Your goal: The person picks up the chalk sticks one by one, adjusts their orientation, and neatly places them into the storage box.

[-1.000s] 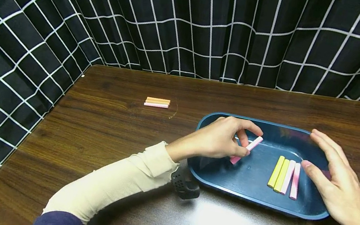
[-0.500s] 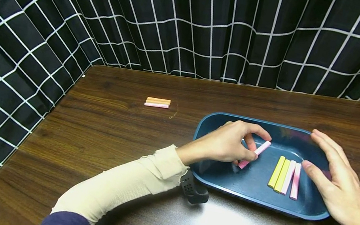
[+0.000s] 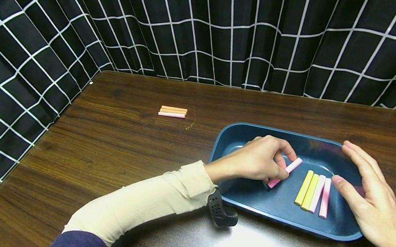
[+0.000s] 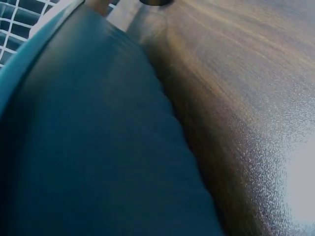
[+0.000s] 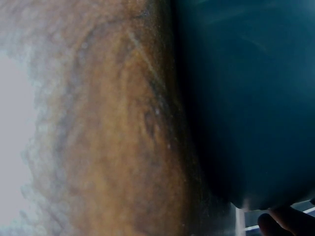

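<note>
Tray [image 3: 278, 208] holds four sticks [image 3: 316, 193]; left grip [image 3: 262, 158] pinches a fifth stick [image 3: 294, 165] (right grip [image 3: 375, 208] wide).

Left hand [image 3: 265, 159] right of frame centre, thumb and fingers pinched; right hand [image 3: 376, 205] far right, thumb extended.

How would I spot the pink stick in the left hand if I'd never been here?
On the brown table, find the blue tray. Above its floor, left of the row of four sticks, is the left hand. It pinches the pink stick, which slants more sharply than the row and is the only one held.
</note>
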Demonstrator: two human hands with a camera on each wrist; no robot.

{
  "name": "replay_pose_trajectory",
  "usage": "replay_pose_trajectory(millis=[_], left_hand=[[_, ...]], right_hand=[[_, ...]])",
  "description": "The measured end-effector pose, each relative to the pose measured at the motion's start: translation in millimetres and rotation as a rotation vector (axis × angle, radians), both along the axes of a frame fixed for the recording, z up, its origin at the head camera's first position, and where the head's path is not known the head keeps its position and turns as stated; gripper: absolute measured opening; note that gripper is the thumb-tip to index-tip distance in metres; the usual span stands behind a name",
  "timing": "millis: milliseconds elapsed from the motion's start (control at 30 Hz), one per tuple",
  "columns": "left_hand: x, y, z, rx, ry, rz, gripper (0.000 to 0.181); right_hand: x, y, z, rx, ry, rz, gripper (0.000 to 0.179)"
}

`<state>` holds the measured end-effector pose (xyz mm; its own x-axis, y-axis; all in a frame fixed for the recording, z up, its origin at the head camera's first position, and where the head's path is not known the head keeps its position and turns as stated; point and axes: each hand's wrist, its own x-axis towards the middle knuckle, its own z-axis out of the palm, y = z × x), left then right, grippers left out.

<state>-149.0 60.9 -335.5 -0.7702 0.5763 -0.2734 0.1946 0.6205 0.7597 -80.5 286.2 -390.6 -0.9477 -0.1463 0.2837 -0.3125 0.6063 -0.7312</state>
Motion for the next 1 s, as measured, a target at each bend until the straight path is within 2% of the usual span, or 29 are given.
replay_pose_trajectory(millis=[267,467,600,800,1000], left_hand=[[0.5,7.3,-7.9,-0.041,-0.042,0.025,0.035],[0.1,14.4,-9.7,-0.026,-0.117,0.066,0.041],[-0.6,14.2,-9.5,-0.018,-0.133,0.082,0.043],[-2.1,6.8,-6.5,0.016,-0.111,0.029,0.038],[-3.1,-4.5,1.8,0.024,-0.018,-0.069,0.033]], right_hand=[[0.0,0.3,-0.4,0.005,-0.015,-0.008,0.062],[-0.4,-0.3,0.9,0.005,0.01,-0.009,0.061],[-0.4,-0.9,2.3,0.001,0.011,-0.009,0.061],[-0.1,-0.6,1.8,-0.005,0.01,-0.007,0.062],[0.1,-0.5,2.0,0.0,0.004,-0.008,0.061]])
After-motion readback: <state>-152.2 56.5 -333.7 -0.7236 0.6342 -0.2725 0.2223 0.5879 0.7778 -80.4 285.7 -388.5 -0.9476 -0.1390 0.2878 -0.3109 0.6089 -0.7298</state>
